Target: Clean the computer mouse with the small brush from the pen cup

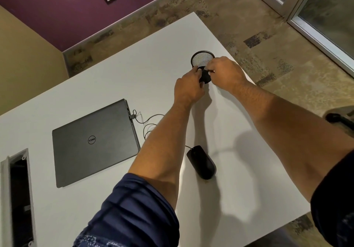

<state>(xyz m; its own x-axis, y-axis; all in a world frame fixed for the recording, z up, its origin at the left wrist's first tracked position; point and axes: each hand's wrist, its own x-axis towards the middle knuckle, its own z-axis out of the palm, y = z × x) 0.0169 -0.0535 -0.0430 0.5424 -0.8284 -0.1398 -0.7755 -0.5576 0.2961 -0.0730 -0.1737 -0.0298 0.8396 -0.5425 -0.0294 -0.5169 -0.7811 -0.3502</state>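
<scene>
The black mesh pen cup [202, 58] stands at the far right of the white table [157, 59]. My left hand [188, 89] grips the cup's dark lower part from the left. My right hand [226, 73] reaches in from the right, its fingertips pinched together against the cup's near side. A small pale glint shows at those fingertips, and I cannot tell what they hold. No brush is clearly visible. The black wired computer mouse [202, 162] lies near me between my forearms, untouched.
A closed grey laptop [93, 143] lies to the left, with the mouse cable [151, 121] looped beside it. A cable slot [19, 195] is cut into the table's near left. The table's right edge runs close behind the cup. A chair part [339, 120] shows at right.
</scene>
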